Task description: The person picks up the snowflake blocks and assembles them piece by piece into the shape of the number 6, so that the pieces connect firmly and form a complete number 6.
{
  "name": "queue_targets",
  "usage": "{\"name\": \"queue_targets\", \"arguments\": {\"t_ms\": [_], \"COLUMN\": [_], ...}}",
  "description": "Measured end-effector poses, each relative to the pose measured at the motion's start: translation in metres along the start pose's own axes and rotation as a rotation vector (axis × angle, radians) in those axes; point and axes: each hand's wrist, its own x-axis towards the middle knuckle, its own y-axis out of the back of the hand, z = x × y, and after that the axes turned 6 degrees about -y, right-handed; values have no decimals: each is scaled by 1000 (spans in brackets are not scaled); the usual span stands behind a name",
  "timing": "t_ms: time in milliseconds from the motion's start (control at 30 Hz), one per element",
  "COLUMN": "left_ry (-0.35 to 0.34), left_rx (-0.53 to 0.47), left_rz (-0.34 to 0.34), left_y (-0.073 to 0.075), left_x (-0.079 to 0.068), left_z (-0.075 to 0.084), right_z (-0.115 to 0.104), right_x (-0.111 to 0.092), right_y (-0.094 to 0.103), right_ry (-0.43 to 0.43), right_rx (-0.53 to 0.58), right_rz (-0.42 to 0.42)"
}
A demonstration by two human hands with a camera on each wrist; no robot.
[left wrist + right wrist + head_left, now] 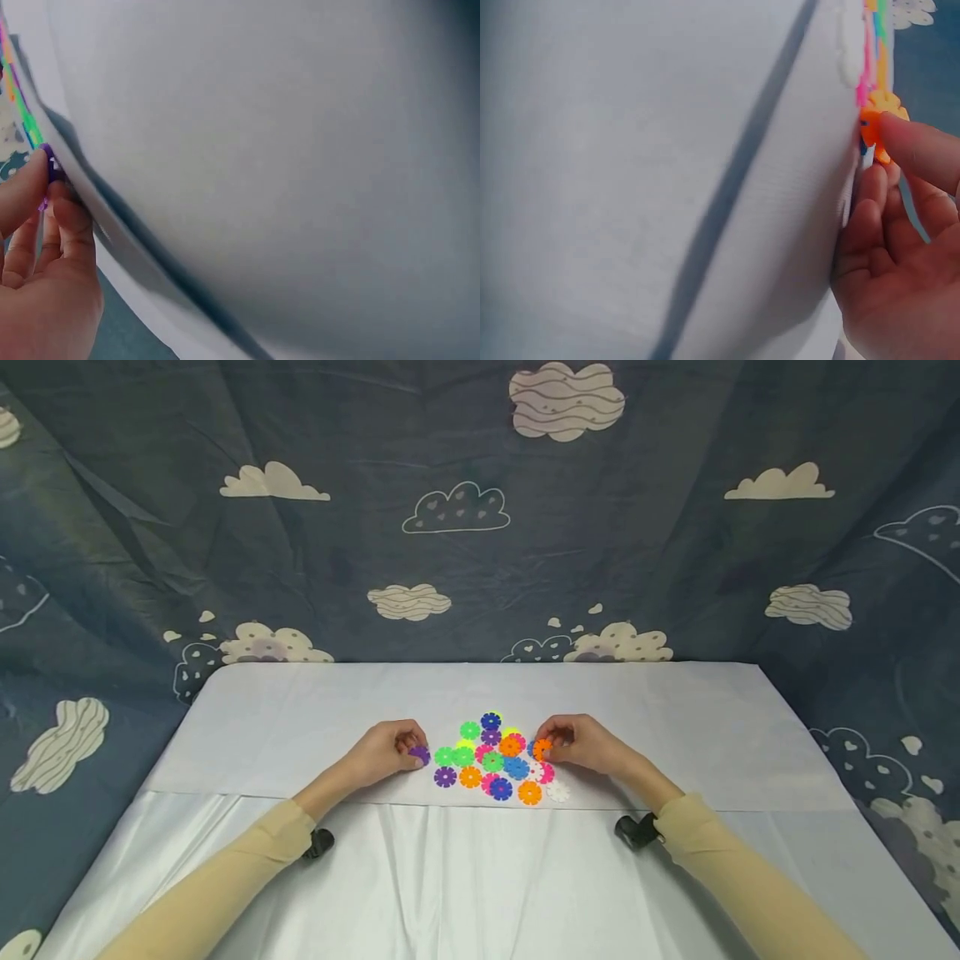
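My left hand [387, 750] pinches a purple snowflake disc [420, 755] between thumb and fingers, at the left side of a pile of notched plastic discs. In the left wrist view that purple disc [49, 166] shows edge-on at the thumb tip. On the pile's right side my right hand [585, 744] pinches an orange snowflake disc [542, 749], seen also in the right wrist view as an orange disc [883, 124] under the thumb. A blue disc [532, 748] shows just behind it. Between the hands lie several discs, such as a green disc [492, 762] and a dark blue disc [500, 789].
The discs lie on a white cloth-covered table [300, 710]. A seam crosses the cloth just in front of the pile. At the pile's near right lies a white disc [557, 791]. Behind the table hangs a dark curtain [360, 552] with cloud prints.
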Motion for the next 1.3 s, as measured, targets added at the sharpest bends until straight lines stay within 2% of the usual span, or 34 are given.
{"name": "queue_targets", "arguments": {"t_ms": [233, 400, 567, 800, 1033, 1167, 1300], "left_ry": [115, 142, 117, 101, 96, 48, -59], "left_rx": [-60, -80, -118, -196, -307, -366, -335], "left_rz": [29, 47, 132, 264, 339, 380, 416], "left_y": [0, -2, -3, -5, -15, -22, -28], "left_x": [-6, -14, -24, -36, -52, -60, -65], "left_z": [3, 16, 35, 60, 85, 100, 115], "right_z": [-3, -12, -23, -45, -69, -83, -96], "right_x": [-9, -23, -43, -69, -91, -102, -112], "right_y": [5, 4, -3, -14, -26, -34, -40], "right_ry": [-71, -101, -85, -52, -11, -4, 2], "right_rx": [96, 121, 183, 333, 417, 456, 485], "right_rz": [-37, -14, 58, 130, 176, 215, 262]}}
